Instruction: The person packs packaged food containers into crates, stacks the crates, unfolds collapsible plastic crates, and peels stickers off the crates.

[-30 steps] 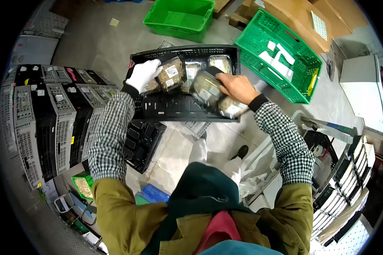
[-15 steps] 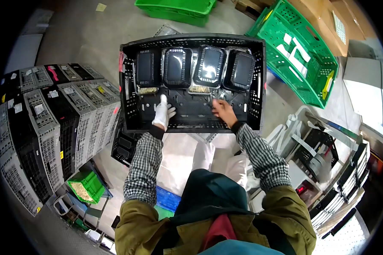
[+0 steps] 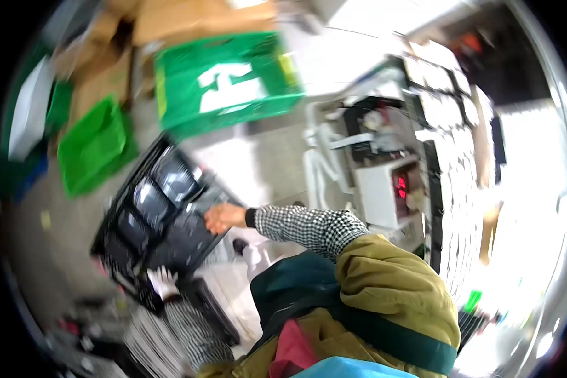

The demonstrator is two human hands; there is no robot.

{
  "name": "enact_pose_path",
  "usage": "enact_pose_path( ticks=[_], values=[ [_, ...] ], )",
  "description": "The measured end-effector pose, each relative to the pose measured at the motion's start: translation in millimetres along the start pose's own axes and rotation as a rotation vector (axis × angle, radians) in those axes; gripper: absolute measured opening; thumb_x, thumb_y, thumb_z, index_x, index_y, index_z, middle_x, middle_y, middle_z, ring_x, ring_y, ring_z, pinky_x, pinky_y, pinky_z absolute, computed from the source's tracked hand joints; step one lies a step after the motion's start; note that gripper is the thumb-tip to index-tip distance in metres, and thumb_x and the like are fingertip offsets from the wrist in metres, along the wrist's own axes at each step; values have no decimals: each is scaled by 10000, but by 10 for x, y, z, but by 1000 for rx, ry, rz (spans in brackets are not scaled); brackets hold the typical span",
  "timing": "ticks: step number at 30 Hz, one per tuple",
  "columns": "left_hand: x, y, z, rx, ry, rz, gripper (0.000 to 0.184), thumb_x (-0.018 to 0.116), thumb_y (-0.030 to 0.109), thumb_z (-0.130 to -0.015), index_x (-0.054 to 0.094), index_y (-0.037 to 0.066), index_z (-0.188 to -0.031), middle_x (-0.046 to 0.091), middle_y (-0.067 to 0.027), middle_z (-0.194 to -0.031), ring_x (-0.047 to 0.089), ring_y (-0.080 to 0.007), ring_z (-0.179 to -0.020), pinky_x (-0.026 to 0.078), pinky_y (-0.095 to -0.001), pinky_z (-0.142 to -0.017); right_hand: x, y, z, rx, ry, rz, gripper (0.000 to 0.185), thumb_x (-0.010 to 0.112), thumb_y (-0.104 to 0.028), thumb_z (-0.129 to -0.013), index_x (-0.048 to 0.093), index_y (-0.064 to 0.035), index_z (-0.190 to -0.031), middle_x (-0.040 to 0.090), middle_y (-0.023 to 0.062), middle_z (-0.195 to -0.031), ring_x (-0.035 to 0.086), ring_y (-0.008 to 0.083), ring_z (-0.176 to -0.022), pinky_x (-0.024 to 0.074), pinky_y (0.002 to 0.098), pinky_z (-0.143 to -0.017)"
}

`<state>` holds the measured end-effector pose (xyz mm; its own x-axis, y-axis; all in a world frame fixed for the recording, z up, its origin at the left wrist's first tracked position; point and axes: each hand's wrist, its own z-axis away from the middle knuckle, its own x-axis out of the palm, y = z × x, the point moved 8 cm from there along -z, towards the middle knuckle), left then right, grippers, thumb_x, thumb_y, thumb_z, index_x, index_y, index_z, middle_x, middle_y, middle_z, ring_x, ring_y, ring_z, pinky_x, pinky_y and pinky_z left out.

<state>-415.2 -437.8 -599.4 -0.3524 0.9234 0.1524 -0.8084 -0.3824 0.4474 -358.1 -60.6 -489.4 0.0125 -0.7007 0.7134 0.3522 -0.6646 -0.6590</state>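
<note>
Right hand (image 3: pixel 225 218) by black crate (image 3: pixel 183 239), its containers (image 3: pixel 151 201) glossy, apparently rectangular.

Left hand (image 3: pixel 163 283) spread, right hand (image 3: pixel 224 218) curled

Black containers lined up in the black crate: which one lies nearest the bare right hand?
The end container, nearest the large green crate; the others lie farther off, toward the gloved left hand.

The single head-worn camera looks forward and steeply down from above the olive jacket (image 3: pixel 390 277) (nearest the lens), with the black crate (image 3: pixel 179 242) farther off.
</note>
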Motion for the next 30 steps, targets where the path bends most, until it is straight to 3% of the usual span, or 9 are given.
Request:
enact_pose_path(
  ticks=[1, 2, 6, 10, 15, 16, 18, 25, 30],
  values=[
    [156, -29, 249, -26, 60, -122, 769, 333, 636, -881, 180, 164, -1469, 192, -18, -1527, 128, -241, -1410, 177, -475, -1098, -165, -247, 379, 326, 206, 368, 373, 510, -300, -939, 526, 22, -1126, 643, 147, -962, 641, 185, -792, 527, 288, -689],
    [381, -86, 513, 38, 69, -187, 687, 375, 544, -916, 235, 138, -1453, 257, -59, -1502, 236, -238, -1376, 244, -407, -1083, -178, -742, 856, 317, 270, 467, 361, 474, -302, -959, 552, 20, -1103, 645, 131, -967, 645, 181, -809, 537, 297, -717],
    [1835, -395, 1164, 329, 25, -336, 465, 438, 328, -950, 399, 74, -1338, 532, -85, -1275, 572, -208, -1023, 428, -349, -920, -971, -2442, 2773, 7, 611, 554, 330, 495, -247, -949, 563, 1, -1156, 665, 108, -951, 656, 171, -805, 554, 300, -699],
    [3662, -915, 1738, 369, -190, -512, 336, 504, 259, -931, 510, 86, -1219, 604, -48, -1111, 574, -172, -880, 458, -319, -826, -1987, -4336, 5180, -476, 1124, 816, 236, 512, -177, -927, 583, 14, -1047, 644, 75, -843, 640, 158, -712, 524, 280, -620],
    [5499, -1913, 2231, 384, -329, -757, 346, 525, 274, -900, 543, 73, -1182, 612, -75, -1062, 572, -182, -860, 452, -323, -795, -4476, -5293, 8691, -731, 2095, 397, 289, 457, -243, -923, 600, -26, -1051, 642, 99, -766, 624, 144, -696, 503, 273, -573],
    [5764, -2168, 2232, 331, -337, -761, 338, 524, 260, -896, 547, 72, -1176, 615, -75, -1060, 575, -177, -846, 454, -316, -779, -4728, -5342, 9262, -823, 2238, 236, 302, 464, -253, -900, 615, -26, -1029, 671, 161, -822, 662, 229, -777, 521, 331, -641],
    [6447, -2665, 2462, 378, -331, -925, 283, 508, 183, -904, 553, 63, -1157, 641, -71, -986, 582, -131, -698, 450, -248, -639, -5098, -5414, 10369, -260, 2820, 360, 337, 484, -282, -877, 624, 1, -995, 661, 233, -913, 653, 339, -867, 510, 405, -743],
    [8257, -3126, 3246, 761, -549, -1235, 232, 475, 72, -907, 549, 0, -1115, 641, -64, -881, 560, -87, -640, 427, -192, -558, -5850, -5861, 11827, -280, 2903, -99, 498, 523, -374, -861, 594, 91, -1025, 588, 285, -1106, 578, 400, -1029, 455, 450, -889],
    [9061, -2984, 3592, 935, -531, -1259, 234, 451, 81, -945, 538, 2, -1147, 630, -44, -873, 511, -63, -613, 405, -183, -559, -6569, -6101, 12175, -137, 2734, 0, 597, 480, -457, -883, 550, 70, -1155, 530, 274, -1221, 519, 384, -1134, 408, 448, -959]
  ],
)
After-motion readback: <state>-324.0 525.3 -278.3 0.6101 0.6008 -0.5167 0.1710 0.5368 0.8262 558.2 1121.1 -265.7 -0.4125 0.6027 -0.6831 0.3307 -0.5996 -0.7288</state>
